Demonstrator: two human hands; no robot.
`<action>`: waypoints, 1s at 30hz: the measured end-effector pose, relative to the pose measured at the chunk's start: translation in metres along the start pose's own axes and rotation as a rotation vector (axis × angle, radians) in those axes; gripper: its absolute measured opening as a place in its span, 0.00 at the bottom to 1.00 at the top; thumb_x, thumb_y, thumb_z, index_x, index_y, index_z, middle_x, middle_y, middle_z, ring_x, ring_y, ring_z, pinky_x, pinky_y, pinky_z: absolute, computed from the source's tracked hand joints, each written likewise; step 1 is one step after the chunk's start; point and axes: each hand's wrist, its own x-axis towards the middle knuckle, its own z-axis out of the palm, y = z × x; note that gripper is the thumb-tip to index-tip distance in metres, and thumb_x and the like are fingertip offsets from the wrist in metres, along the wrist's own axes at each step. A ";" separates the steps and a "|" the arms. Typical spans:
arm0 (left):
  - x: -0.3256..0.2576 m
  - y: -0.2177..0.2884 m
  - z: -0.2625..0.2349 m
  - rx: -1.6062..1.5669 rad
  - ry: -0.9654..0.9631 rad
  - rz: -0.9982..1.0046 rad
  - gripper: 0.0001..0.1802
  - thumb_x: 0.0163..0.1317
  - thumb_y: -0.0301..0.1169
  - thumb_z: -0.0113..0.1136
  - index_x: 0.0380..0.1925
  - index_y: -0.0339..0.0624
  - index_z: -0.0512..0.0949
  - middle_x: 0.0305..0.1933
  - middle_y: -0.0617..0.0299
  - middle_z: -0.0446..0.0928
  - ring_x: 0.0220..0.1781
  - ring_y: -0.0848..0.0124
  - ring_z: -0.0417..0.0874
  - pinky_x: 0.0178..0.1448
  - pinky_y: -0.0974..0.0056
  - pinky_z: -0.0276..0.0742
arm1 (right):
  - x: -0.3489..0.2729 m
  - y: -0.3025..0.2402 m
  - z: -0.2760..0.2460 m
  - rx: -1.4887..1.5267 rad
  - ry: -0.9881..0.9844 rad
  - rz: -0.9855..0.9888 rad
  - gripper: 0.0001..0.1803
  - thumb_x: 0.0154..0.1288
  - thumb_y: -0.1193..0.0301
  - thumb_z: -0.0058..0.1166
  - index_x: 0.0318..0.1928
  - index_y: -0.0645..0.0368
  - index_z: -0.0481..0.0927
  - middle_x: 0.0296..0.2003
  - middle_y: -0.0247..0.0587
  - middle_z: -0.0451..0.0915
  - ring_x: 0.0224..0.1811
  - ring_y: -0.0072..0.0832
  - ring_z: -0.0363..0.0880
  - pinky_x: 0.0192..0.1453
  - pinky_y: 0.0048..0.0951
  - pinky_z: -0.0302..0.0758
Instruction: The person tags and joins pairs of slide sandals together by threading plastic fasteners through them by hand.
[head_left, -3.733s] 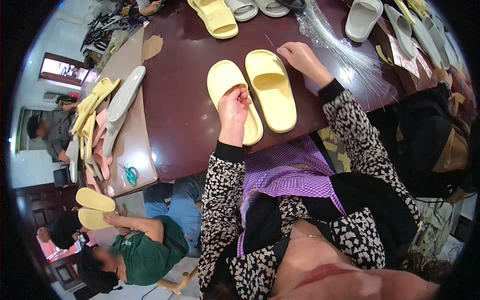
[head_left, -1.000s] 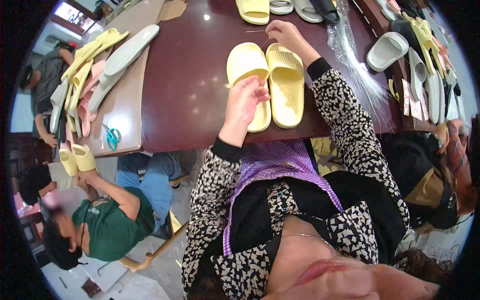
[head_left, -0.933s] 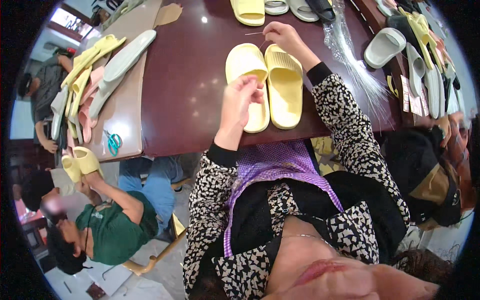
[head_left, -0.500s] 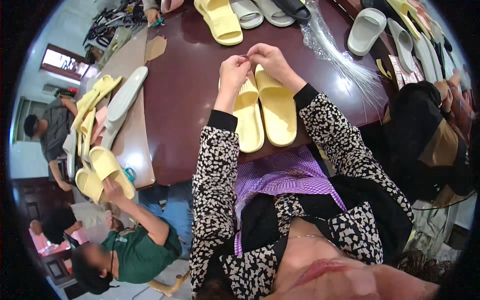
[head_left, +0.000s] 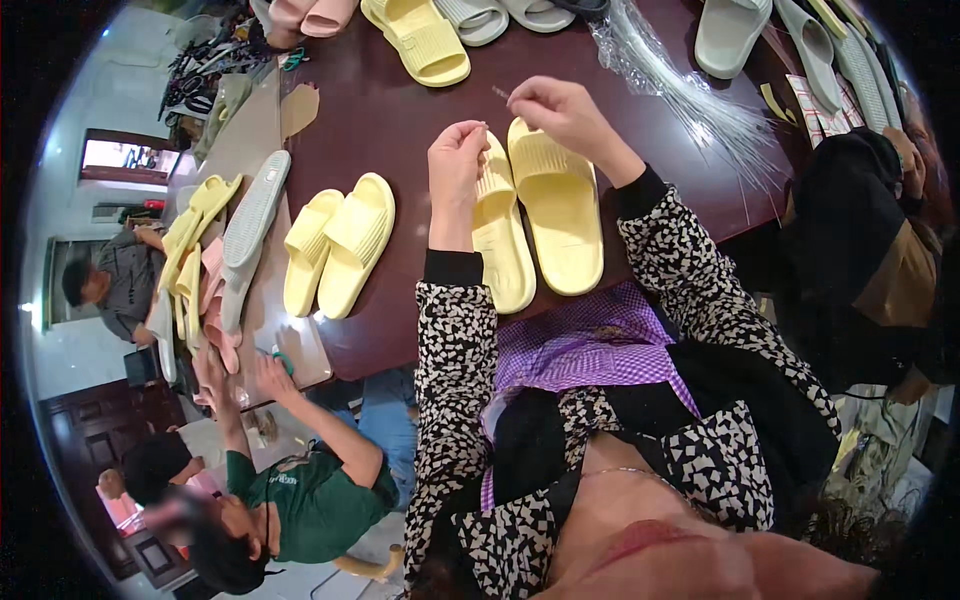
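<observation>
A pair of yellow slippers stands on the dark red table in front of me: the left slipper [head_left: 505,265] is partly behind my left hand [head_left: 457,165], the right slipper [head_left: 565,240] lies below my right hand [head_left: 568,118]. My left fingers are pinched together at the left slipper's toe end; whatever they hold is too small to tell. My right fingers are closed too, just above the right slipper's toe. A faint thin piece sticks out by their tips, too blurred to name. The hands are apart.
A bundle of thin white plastic strands [head_left: 690,110] lies at the far right. Another yellow pair [head_left: 357,250] stands to the left, beside piled slippers [head_left: 255,210]. More slippers [head_left: 430,45] line the far side. A co-worker in green [head_left: 320,500] sits at left; another person [head_left: 850,260] is at right.
My hands, together before, have separated; the right moved right, the left slightly down and left. The co-worker's yellow slippers now stand on the table to my left.
</observation>
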 end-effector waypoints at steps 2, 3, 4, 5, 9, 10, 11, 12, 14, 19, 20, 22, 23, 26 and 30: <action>0.000 0.000 -0.001 -0.069 -0.018 -0.015 0.04 0.62 0.27 0.58 0.34 0.40 0.78 0.23 0.70 0.74 0.19 0.86 0.67 0.21 0.79 0.60 | -0.003 0.000 0.001 -0.133 -0.034 -0.022 0.06 0.60 0.73 0.54 0.36 0.64 0.79 0.24 0.35 0.79 0.24 0.19 0.74 0.30 0.22 0.71; 0.001 0.000 -0.001 -0.067 -0.018 -0.017 0.04 0.62 0.27 0.58 0.34 0.40 0.78 0.23 0.70 0.74 0.19 0.86 0.67 0.21 0.79 0.60 | -0.004 -0.002 0.003 -0.268 -0.070 -0.044 0.06 0.59 0.73 0.55 0.34 0.64 0.79 0.22 0.38 0.78 0.22 0.23 0.75 0.29 0.24 0.71; 0.001 0.000 -0.001 -0.085 -0.020 -0.030 0.03 0.62 0.27 0.58 0.34 0.40 0.78 0.23 0.70 0.73 0.19 0.86 0.67 0.20 0.80 0.60 | -0.004 -0.001 0.004 -0.402 -0.106 -0.067 0.06 0.58 0.73 0.55 0.33 0.64 0.79 0.20 0.41 0.78 0.21 0.26 0.75 0.28 0.26 0.71; 0.001 0.000 0.000 -0.103 -0.022 -0.042 0.03 0.62 0.27 0.58 0.33 0.39 0.78 0.23 0.71 0.73 0.18 0.86 0.67 0.20 0.80 0.60 | -0.005 0.001 0.004 -0.401 -0.106 -0.065 0.06 0.58 0.73 0.55 0.33 0.64 0.79 0.20 0.41 0.78 0.21 0.26 0.75 0.28 0.26 0.71; 0.002 -0.001 0.003 -0.135 -0.043 -0.055 0.04 0.61 0.26 0.59 0.34 0.39 0.78 0.23 0.70 0.74 0.18 0.84 0.67 0.21 0.79 0.60 | -0.007 0.009 0.007 -0.421 -0.083 -0.148 0.05 0.55 0.73 0.55 0.30 0.64 0.79 0.19 0.48 0.75 0.19 0.37 0.76 0.25 0.31 0.71; 0.002 -0.002 0.004 -0.142 -0.053 -0.055 0.04 0.61 0.26 0.59 0.35 0.39 0.78 0.23 0.69 0.74 0.18 0.84 0.67 0.21 0.78 0.60 | -0.008 0.011 0.008 -0.416 -0.076 -0.162 0.05 0.55 0.73 0.55 0.30 0.64 0.78 0.19 0.48 0.76 0.19 0.37 0.76 0.26 0.31 0.71; 0.002 -0.002 0.005 -0.143 -0.052 -0.056 0.04 0.61 0.26 0.59 0.35 0.39 0.78 0.23 0.69 0.74 0.18 0.84 0.67 0.21 0.78 0.60 | -0.008 0.012 0.008 -0.412 -0.070 -0.176 0.05 0.56 0.73 0.55 0.30 0.63 0.78 0.19 0.48 0.76 0.19 0.38 0.76 0.26 0.31 0.71; 0.003 -0.002 0.005 -0.140 -0.051 -0.058 0.04 0.61 0.26 0.59 0.35 0.39 0.78 0.23 0.69 0.74 0.18 0.84 0.67 0.21 0.78 0.60 | -0.008 0.013 0.009 -0.406 -0.065 -0.192 0.06 0.56 0.73 0.54 0.30 0.63 0.78 0.19 0.48 0.76 0.20 0.39 0.76 0.26 0.31 0.71; 0.004 -0.003 0.006 -0.134 -0.051 -0.062 0.03 0.61 0.26 0.59 0.34 0.39 0.78 0.23 0.69 0.74 0.18 0.84 0.67 0.21 0.78 0.60 | -0.007 0.012 0.009 -0.408 -0.059 -0.188 0.05 0.56 0.73 0.54 0.30 0.63 0.78 0.19 0.48 0.76 0.19 0.39 0.76 0.26 0.31 0.71; 0.006 -0.004 0.005 -0.167 -0.050 -0.060 0.03 0.60 0.25 0.59 0.34 0.39 0.79 0.23 0.69 0.74 0.18 0.84 0.67 0.21 0.78 0.61 | -0.007 0.012 0.007 -0.418 -0.043 -0.168 0.05 0.55 0.73 0.54 0.29 0.63 0.78 0.18 0.49 0.75 0.19 0.39 0.76 0.25 0.31 0.71; 0.006 -0.004 0.005 -0.168 -0.048 -0.061 0.03 0.60 0.25 0.59 0.34 0.39 0.79 0.23 0.69 0.74 0.18 0.84 0.67 0.21 0.79 0.61 | -0.007 0.012 0.007 -0.421 -0.044 -0.163 0.05 0.55 0.73 0.54 0.29 0.63 0.78 0.18 0.49 0.74 0.19 0.38 0.76 0.25 0.30 0.71; 0.006 -0.004 0.005 -0.169 -0.046 -0.066 0.03 0.60 0.25 0.59 0.34 0.39 0.79 0.23 0.69 0.74 0.18 0.84 0.66 0.21 0.79 0.61 | -0.006 0.013 0.007 -0.423 -0.047 -0.161 0.05 0.55 0.73 0.54 0.29 0.63 0.78 0.18 0.49 0.74 0.18 0.38 0.76 0.25 0.30 0.71; 0.006 -0.004 0.006 -0.169 -0.047 -0.067 0.03 0.60 0.25 0.59 0.34 0.39 0.79 0.23 0.69 0.74 0.18 0.84 0.66 0.21 0.79 0.61 | -0.006 0.013 0.007 -0.424 -0.050 -0.158 0.05 0.55 0.73 0.54 0.29 0.63 0.78 0.18 0.49 0.74 0.18 0.38 0.76 0.25 0.30 0.71; 0.007 -0.003 0.008 -0.149 -0.045 -0.066 0.03 0.60 0.24 0.58 0.34 0.39 0.79 0.23 0.69 0.74 0.18 0.84 0.66 0.21 0.79 0.61 | -0.005 0.016 0.006 -0.424 -0.044 -0.162 0.05 0.55 0.73 0.54 0.29 0.63 0.78 0.18 0.49 0.74 0.18 0.38 0.76 0.25 0.30 0.71; 0.009 -0.005 0.007 -0.121 -0.057 -0.058 0.03 0.60 0.24 0.58 0.34 0.38 0.79 0.23 0.70 0.74 0.18 0.84 0.66 0.21 0.79 0.61 | -0.005 0.016 0.007 -0.416 -0.030 -0.170 0.05 0.55 0.73 0.54 0.29 0.63 0.79 0.18 0.48 0.74 0.18 0.38 0.76 0.25 0.30 0.71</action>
